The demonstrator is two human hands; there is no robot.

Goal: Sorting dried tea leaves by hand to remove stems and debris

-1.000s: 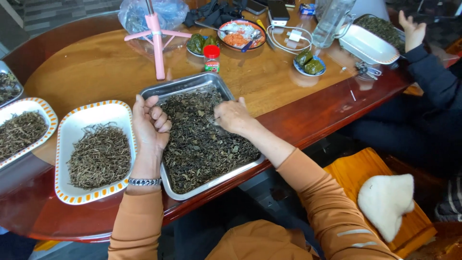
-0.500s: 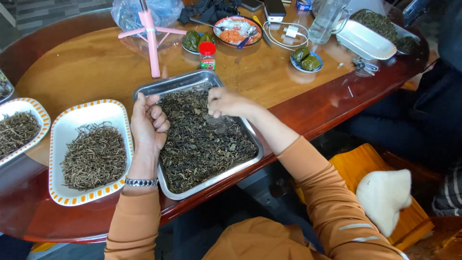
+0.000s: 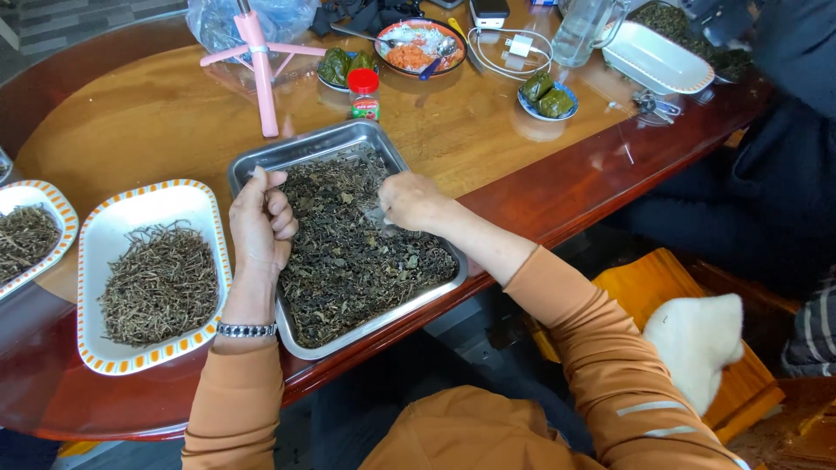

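Glossy wooden table (image 3: pixel 157 113), orange stool (image 3: pixel 662 296)

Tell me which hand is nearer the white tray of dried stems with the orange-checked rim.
Left. The left hand rests half-curled on the left rim of the metal tray, right beside the white tray. The right hand is over the dried leaves, farther across.

Head cam looks steeply down, close over table (image 3: pixel 174 113).
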